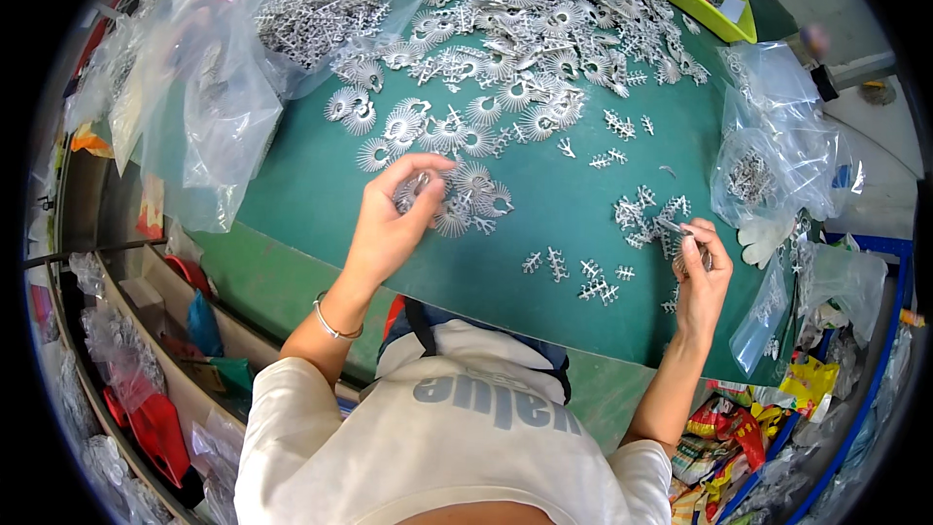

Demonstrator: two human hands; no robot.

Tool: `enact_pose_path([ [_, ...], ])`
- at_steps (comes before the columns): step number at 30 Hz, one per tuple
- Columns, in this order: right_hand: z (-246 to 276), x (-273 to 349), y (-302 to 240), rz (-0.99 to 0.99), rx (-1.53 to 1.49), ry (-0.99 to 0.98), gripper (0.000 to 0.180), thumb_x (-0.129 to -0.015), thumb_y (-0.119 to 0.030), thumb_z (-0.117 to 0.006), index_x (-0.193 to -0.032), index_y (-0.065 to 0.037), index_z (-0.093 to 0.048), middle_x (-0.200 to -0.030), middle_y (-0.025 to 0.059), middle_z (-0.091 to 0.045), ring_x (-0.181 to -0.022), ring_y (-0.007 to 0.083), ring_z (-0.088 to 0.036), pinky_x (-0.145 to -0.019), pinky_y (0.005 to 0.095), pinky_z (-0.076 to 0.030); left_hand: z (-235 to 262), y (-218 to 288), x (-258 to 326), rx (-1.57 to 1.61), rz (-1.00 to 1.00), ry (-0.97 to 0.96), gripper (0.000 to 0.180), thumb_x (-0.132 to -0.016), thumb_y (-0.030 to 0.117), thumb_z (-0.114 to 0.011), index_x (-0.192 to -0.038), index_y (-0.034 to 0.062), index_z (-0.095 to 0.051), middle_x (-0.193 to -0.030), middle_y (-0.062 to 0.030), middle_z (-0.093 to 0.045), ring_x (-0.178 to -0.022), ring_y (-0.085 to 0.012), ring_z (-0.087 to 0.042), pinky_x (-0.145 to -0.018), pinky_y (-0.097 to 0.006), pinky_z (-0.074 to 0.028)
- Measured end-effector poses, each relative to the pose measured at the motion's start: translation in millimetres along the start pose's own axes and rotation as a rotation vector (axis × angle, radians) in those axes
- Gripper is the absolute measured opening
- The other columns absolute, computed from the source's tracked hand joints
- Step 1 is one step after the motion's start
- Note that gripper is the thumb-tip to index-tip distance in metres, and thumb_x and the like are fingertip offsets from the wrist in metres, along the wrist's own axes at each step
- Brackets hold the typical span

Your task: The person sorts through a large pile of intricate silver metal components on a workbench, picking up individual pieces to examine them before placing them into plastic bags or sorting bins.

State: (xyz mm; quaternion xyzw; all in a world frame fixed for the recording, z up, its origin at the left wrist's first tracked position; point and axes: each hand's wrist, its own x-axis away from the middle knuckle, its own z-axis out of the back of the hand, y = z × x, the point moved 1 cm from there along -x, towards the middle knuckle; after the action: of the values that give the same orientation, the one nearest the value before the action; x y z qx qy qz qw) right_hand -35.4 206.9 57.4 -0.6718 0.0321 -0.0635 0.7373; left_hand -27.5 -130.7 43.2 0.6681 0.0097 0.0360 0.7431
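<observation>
I count two hands. Left hand (394, 224) fingers pinch silver fan-shaped metal piece (416, 190); right hand (702, 277) fingers grip small silver branch-shaped piece (673, 227). Fan pieces uncountable, heaped. Green worktop (311, 185) bare mid-span; near edge close.

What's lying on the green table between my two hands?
In the head view, small branch-shaped metal pieces lie scattered on the green table between the left hand and right hand.

Clear plastic bags (209, 107) of silver parts slump over the green table's (321, 185) far-left edge; another clear bag (768, 170) sits at its right edge; colourful snack wrappers (729, 437) lie below its near-right corner
</observation>
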Motion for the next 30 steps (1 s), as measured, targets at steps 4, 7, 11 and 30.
enact_pose_path([
  [4, 11.5, -4.8, 31.7, -0.305, -0.641, -0.169, 0.016, -0.088, -0.013, -0.056, -0.099, -0.002, -0.059, -0.107, 0.0138, -0.056, -0.071, 0.0133, -0.051, -0.050, 0.0227, -0.044, -0.8, 6.8, 0.6, -0.448, -0.182, 0.022, 0.024, -0.075, -0.001, -0.064, -0.098, 0.0047, -0.060, -0.082, -0.0053, -0.051, -0.073, -0.0158, -0.049, -0.065, -0.028, -0.042],
  [7, -12.5, 3.6, 33.5, -0.472, -1.071, -0.211, 0.013, -0.088, -0.014, -0.055, -0.090, -0.001, -0.058, -0.103, 0.0181, -0.057, -0.079, 0.0232, -0.055, -0.059, 0.0285, -0.052, -1.2, 5.0, 2.3, -0.609, -0.240, 0.009, 0.027, -0.073, 0.003, -0.068, -0.098, 0.0055, -0.060, -0.090, -0.0076, -0.052, -0.078, -0.0234, -0.053, -0.068, -0.032, -0.044],
  [11, -52.5, 8.2, 38.8, -0.608, -1.294, -0.476, 0.021, -0.090, -0.028, -0.053, -0.087, -0.007, -0.049, -0.086, 0.0089, -0.049, -0.083, 0.0248, -0.047, -0.056, 0.0300, -0.050, -5.5, 7.8, 8.9, -0.657, -0.224, -0.116, 0.031, -0.070, 0.008, -0.072, -0.098, 0.0060, -0.060, -0.096, -0.0090, -0.053, -0.086, -0.0292, -0.055, -0.071, -0.036, -0.046],
  [30, -203.4, -10.6, 3.1, 0.532, 1.145, -0.350, 0.032, -0.069, -0.026, -0.073, -0.086, -0.003, -0.059, -0.080, 0.0098, -0.050, -0.077, 0.0274, -0.057, -0.053, 0.0382, -0.046, 24.4, -28.1, 39.6, -0.283, -0.230, 0.183, 0.017, -0.070, -0.013, -0.060, -0.080, -0.0015, -0.054, -0.095, -0.0107, -0.056, -0.073, -0.0218, -0.054, -0.062, -0.027, -0.045],
])
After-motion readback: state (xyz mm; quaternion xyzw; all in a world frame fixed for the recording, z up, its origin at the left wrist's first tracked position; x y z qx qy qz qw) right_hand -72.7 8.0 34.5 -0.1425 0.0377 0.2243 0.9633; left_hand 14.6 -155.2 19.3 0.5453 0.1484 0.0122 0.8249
